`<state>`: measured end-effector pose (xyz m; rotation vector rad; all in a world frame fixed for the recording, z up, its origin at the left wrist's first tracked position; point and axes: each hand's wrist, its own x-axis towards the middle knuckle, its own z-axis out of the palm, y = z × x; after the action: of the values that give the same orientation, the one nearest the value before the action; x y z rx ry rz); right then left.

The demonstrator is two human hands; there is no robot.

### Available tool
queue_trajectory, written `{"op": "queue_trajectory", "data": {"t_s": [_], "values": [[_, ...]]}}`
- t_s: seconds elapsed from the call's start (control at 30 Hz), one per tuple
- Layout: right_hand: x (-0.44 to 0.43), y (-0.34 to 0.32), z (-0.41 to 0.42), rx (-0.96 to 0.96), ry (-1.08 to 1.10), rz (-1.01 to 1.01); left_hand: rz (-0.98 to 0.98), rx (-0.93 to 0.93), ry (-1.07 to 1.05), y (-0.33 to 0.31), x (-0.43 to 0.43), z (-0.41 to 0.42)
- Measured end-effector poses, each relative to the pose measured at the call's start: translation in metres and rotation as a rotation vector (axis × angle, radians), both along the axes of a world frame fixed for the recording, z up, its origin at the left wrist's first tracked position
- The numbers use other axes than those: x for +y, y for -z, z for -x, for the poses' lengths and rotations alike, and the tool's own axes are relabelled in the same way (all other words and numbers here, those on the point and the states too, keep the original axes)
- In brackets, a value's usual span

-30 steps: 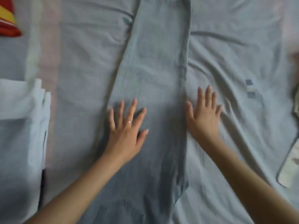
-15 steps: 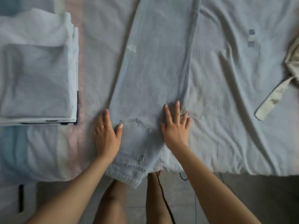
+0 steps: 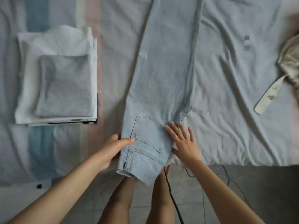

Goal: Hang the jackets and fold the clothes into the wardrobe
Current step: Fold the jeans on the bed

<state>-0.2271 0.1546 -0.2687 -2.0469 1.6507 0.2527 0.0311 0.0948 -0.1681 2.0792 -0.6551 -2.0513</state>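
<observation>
Since half a second ago: the left hand (image 3: 113,147) went from lying flat beside the pocket (image 3: 147,131) to gripping the jeans' (image 3: 166,70) waist edge. Its thumb is on top of the denim and its fingers look tucked under. The right hand (image 3: 184,143) is still flat with fingers spread, now a bit lower on the right edge near the crotch seam.

Where things are:
- The jeans are folded leg on leg and run from the top centre of the frame down to lower centre. They lie on the bed (image 3: 234,86) with the waistband hanging past its near edge.
- A stack (image 3: 56,75) of folded pieces sits at upper left, well apart from the jeans.
- A beige garment (image 3: 289,62) with a trailing strap is bunched at the right edge, unfolded. Can't tell whether it's a jacket.
- A cable (image 3: 171,196) runs along the floor at the bottom of the frame.

Progress, as a judgement:
- Several items are folded and stacked.
- The jeans have only their lengthwise fold; the crosswise folds are still to do. The grip on the waist suggests that comes next.
- The beige piece is untouched.
- The wardrobe is not in view and nothing here is visibly put away or hung, so the task looks to be at a middle stage at best.
</observation>
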Motion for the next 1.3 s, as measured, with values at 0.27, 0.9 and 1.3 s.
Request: {"op": "queue_trajectory", "data": {"t_s": [0.27,0.9,1.3], "values": [[-0.118,-0.087,0.024,-0.782,0.814,0.176,0.113,0.489,-0.288,-0.080,-0.168,0.049],[-0.188,0.000,0.037,-0.588,0.957,0.103,0.757,-0.222,0.216,0.094,-0.207,0.041],[-0.126,0.005,0.029,-0.623,0.929,0.079,0.830,-0.226,0.385,0.101,-0.161,0.004]]}}
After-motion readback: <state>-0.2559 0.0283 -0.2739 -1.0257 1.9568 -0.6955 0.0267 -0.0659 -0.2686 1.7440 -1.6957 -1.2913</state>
